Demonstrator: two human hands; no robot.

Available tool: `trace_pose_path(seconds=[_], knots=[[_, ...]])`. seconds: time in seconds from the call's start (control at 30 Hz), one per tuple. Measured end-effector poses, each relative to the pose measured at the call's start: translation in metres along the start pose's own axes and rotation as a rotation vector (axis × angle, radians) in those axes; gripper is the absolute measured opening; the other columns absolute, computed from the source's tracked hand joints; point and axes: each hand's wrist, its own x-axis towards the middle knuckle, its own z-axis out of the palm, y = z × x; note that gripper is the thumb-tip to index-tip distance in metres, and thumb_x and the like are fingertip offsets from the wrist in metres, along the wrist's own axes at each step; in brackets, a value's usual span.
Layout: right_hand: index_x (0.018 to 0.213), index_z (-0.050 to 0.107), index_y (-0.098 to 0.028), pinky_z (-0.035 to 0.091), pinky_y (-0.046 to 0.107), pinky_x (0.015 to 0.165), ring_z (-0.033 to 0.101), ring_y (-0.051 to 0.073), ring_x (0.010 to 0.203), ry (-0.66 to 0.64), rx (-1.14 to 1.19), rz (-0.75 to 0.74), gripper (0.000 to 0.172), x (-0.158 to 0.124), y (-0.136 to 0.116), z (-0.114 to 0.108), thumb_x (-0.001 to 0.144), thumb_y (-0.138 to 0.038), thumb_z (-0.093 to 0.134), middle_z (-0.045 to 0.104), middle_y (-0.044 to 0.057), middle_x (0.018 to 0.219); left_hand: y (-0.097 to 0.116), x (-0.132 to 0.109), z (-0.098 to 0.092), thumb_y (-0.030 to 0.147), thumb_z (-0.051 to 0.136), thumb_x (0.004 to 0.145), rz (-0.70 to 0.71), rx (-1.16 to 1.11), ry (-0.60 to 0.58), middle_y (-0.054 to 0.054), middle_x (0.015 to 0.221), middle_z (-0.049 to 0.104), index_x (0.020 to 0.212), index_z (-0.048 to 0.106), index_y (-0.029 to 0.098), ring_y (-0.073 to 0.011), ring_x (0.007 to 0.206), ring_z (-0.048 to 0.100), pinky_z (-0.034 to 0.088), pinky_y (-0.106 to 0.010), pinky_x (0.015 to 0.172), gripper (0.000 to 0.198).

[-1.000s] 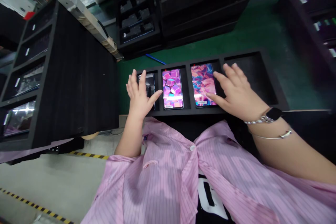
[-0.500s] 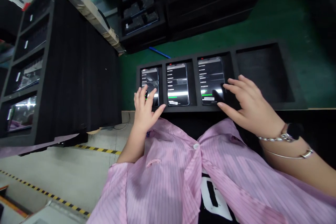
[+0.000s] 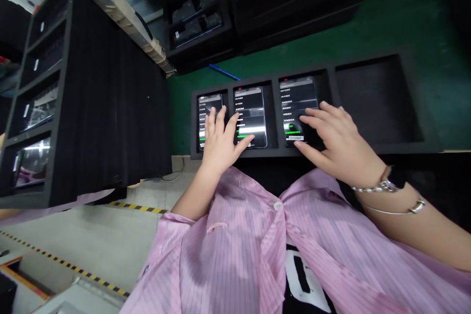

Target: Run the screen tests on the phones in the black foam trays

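Observation:
A black foam tray (image 3: 333, 89) lies in front of me with three lit smartphones in its compartments. The left smartphone (image 3: 210, 103) is partly covered by my left hand (image 3: 223, 140), whose spread fingers reach between it and the middle smartphone (image 3: 253, 103). My left thumb is over the lower part of the middle screen. Over the right smartphone (image 3: 292, 100) my right hand (image 3: 333, 140) extends, fingers apart, tips at the right half of its screen. Neither hand grips anything; whether the fingertips touch the glass I cannot tell. The screens show lists with green lines near the bottom.
A blue pen (image 3: 224, 72) lies on the green tabletop (image 3: 368, 34) behind the tray. Stacked black trays (image 3: 198, 24) with phones stand at the back. Close on my left rises a tall black foam stack (image 3: 110, 93) holding more phones.
My left hand has moved right, from the left phone towards the middle one. My right hand has shifted left, further over the right phone's screen.

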Motion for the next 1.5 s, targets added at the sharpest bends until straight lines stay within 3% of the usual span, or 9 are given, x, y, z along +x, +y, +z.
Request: trace_pose_path(seconds=[0.23,0.47,0.83,1.5], knots=[[0.15,0.052,-0.018,0.027,0.071,0.125,0.038,0.043,0.15,-0.028,-0.042,0.066,0.056,0.005,-0.003,0.004,0.102,-0.047,0.053,0.055,0.018,0.149,0.002,0.003,0.0,0.072,0.053,0.097,-0.004,-0.022,-0.043,-0.012,0.169,0.038,0.156,0.044,0.022,-0.0401,0.162,0.016,0.014,-0.064,0.132,0.078],[0.155,0.047,-0.021,0.023,0.075,0.124,0.028,0.048,0.154,-0.034,-0.133,0.124,0.063,0.007,-0.01,0.005,0.101,-0.054,0.052,0.041,0.018,0.162,0.001,0.005,-0.001,0.071,0.049,0.099,0.012,-0.04,-0.047,-0.013,0.164,0.046,0.156,0.043,0.021,-0.036,0.159,0.027,0.015,-0.059,0.133,0.077],[0.152,0.048,-0.018,0.026,0.072,0.123,0.033,0.046,0.152,-0.033,-0.185,0.11,0.064,0.009,-0.008,0.007,0.101,-0.057,0.051,0.044,0.02,0.159,0.0,0.006,0.0,0.068,0.051,0.099,0.005,-0.062,-0.017,-0.012,0.161,0.05,0.155,0.043,0.02,-0.0356,0.158,0.03,0.015,-0.058,0.133,0.074],[0.157,0.04,-0.015,0.024,0.077,0.119,0.03,0.05,0.152,-0.073,-0.167,0.088,0.077,0.01,-0.005,0.009,0.1,-0.065,0.049,0.035,0.024,0.165,0.006,0.009,0.004,0.072,0.057,0.095,-0.016,0.028,-0.1,-0.01,0.168,0.037,0.155,0.048,0.026,-0.0416,0.16,0.02,0.011,-0.064,0.131,0.077]])
